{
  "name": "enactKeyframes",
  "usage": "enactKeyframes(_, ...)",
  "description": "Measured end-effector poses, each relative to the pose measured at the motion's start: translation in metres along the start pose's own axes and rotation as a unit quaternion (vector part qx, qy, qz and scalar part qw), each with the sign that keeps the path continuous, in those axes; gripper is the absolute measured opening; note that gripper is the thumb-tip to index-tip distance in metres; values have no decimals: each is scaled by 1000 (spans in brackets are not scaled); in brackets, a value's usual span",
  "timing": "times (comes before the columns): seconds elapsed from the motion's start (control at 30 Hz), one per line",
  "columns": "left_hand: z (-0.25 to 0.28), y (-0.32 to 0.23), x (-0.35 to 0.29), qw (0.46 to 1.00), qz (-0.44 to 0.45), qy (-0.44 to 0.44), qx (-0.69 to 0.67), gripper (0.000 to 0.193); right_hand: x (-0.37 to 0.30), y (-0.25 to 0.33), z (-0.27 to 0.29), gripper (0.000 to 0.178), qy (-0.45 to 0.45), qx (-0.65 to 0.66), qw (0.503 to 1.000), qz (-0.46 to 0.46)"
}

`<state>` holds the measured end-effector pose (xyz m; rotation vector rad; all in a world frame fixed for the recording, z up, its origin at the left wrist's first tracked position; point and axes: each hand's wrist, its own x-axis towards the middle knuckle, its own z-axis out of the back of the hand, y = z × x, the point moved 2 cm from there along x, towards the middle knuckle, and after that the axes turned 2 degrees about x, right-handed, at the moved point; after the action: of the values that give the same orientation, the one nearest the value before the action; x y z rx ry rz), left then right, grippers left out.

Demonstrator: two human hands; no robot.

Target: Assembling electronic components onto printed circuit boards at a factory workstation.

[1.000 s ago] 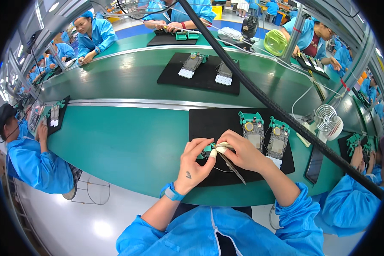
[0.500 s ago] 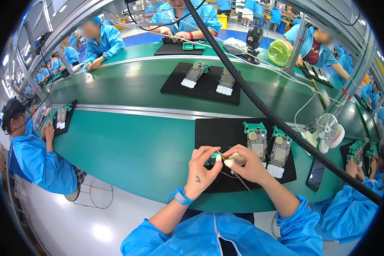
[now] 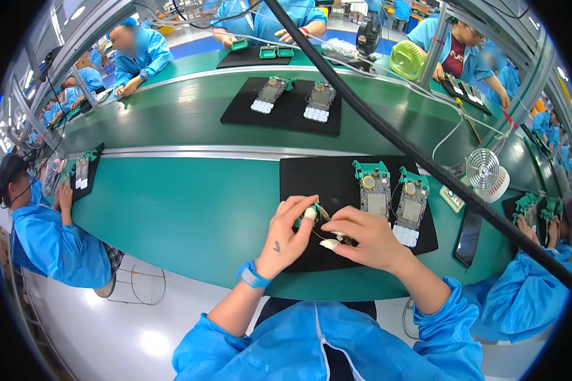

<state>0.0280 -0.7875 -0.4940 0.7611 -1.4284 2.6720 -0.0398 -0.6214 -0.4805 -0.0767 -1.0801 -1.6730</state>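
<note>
My left hand, a white cover on its thumb tip, pinches a small green part over the black mat. A brassy piece shows beside that part, and a thin pale wire curves below it. My right hand is just to the right, its covered fingertips closed around something small and dark, mostly hidden. Two circuit boards with green frames at their far ends, round yellowish discs and white pads lie beyond my right hand on the mat.
A black braided cable crosses diagonally above the bench. To the right are a phone and a small white fan. Another mat with two boards lies on the far green belt. Several co-workers in blue sit around.
The view has shifted, so the bench appears higher and farther left. My right hand has drawn slightly away from the green part; the thin tool jutting below it no longer shows.
</note>
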Motion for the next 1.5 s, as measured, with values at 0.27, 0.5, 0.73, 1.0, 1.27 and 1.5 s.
enactKeyframes(0.27,10,2,9,990,-26,134,-16,40,-3,-14,-4,25,6,-106,992,73)
enactKeyframes(0.5,-2,6,9,994,-53,95,-5,42,5,-31,1,22,-44,-79,996,-3)
enactKeyframes(0.73,-9,7,-7,999,-29,6,26,37,-1,-41,-20,17,-58,144,980,-123)
enactKeyframes(1.0,-1,-13,-68,986,26,-62,150,46,-32,-9,-42,22,-40,267,953,-135)
enactKeyframes(1.27,-6,-9,-73,917,285,7,-278,50,-35,-14,-49,29,-17,15,997,77)
enactKeyframes(1.5,-4,-5,-70,910,302,12,-284,49,-30,-14,-47,30,11,-17,993,119)
